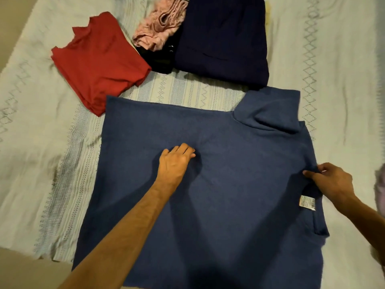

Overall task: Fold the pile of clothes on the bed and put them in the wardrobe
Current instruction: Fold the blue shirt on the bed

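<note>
The blue shirt (218,184) lies spread flat on the bed (343,80). Left hand (177,161) presses its middle, fingers straight and together. Right hand (331,180) pinches the shirt's right edge near the white label (308,202). Beyond the shirt sit a folded red garment (100,61), a pink one (160,30) and a navy one (223,40).

The blue garment (208,184) in the centre is matt, fuzzy cloth, with a small printed fabric label (308,202) at right; the red top (100,59) at upper left is smoother matt cloth, the pink piece (160,32) looks fluffy knit, the navy garment (223,42) matt, and the bedspread (52,142) pale woven cloth with stitched patterns
</note>
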`<state>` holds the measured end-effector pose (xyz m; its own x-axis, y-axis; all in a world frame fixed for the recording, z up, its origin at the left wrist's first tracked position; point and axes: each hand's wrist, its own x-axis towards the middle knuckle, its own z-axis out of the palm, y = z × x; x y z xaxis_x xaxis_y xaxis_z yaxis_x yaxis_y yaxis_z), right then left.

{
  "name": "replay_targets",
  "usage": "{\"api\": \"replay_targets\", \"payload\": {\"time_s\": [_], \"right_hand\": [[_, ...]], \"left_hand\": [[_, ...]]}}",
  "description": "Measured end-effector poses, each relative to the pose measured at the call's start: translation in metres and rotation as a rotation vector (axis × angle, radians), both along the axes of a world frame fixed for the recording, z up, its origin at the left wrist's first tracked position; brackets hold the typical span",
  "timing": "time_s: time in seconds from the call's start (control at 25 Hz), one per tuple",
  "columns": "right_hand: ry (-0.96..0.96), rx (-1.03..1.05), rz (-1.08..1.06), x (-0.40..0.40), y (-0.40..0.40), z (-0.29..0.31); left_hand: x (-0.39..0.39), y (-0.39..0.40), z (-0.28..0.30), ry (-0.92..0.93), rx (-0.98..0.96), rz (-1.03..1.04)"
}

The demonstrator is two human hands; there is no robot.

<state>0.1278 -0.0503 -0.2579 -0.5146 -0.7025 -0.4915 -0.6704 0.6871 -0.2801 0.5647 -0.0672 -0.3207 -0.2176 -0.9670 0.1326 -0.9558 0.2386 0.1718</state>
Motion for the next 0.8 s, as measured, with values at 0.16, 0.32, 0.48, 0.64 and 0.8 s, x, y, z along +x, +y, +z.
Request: {"api": "replay_targets", "payload": {"time_s": [0.16, 0.32, 0.48, 0.64, 0.8], "right_hand": [[-0.153, -0.06, -0.092, -0.004, 0.002, 0.013], [-0.28, -0.07, -0.13, -0.022, 0.01, 0.022], [-0.298, -0.038, -0.057, -0.036, 0.0, 0.025], [-0.31, -0.028, -0.02, -0.034, -0.003, 0.026], [-0.305, -0.05, -0.063, -0.036, 0.0, 0.032]], "left_hand": [[-0.012, -0.004, 0.012, -0.126, 0.02, 0.009], [-0.03, 0.001, 0.029, -0.108, 0.1, 0.036], [-0.053, -0.002, 0.027, -0.129, 0.149, 0.008], [-0.062, -0.002, 0.022, -0.285, 0.165, -0.054], [-0.066, 0.005, 0.034, -0.258, 0.05, 0.016]]}}
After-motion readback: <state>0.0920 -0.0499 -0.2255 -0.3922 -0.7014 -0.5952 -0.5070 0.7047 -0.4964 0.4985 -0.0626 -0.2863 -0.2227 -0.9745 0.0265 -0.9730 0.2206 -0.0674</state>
